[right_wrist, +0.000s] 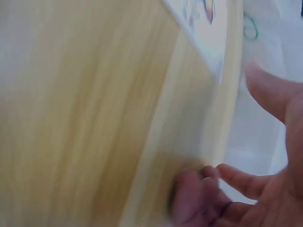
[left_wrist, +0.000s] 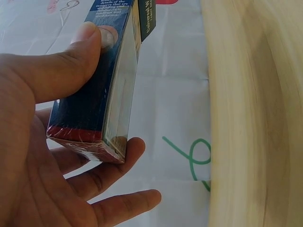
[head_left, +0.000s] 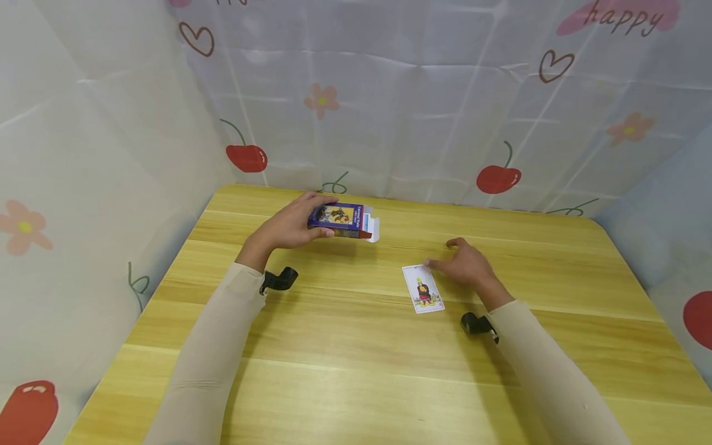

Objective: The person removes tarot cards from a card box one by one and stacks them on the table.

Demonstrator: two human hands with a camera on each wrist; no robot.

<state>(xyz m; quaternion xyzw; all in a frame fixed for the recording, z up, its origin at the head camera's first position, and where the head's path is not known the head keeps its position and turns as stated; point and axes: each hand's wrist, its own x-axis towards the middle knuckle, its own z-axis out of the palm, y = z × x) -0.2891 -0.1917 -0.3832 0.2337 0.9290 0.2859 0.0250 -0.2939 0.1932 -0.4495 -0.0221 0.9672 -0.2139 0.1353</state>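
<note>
Yellow wooden table, white cherry-print curtain behind its far edge; left hand grips a blue cardboard box near that edge; right hand, spread, reaches beside the white rectangular card mid-table, wood all round!

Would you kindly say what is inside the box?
The open end of the box shows a pale bluish patch, too small to identify; the rest is covered.

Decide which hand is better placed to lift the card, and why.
Probably the right hand: it looks empty and is beside the card, while the left hand holds the box.
</note>
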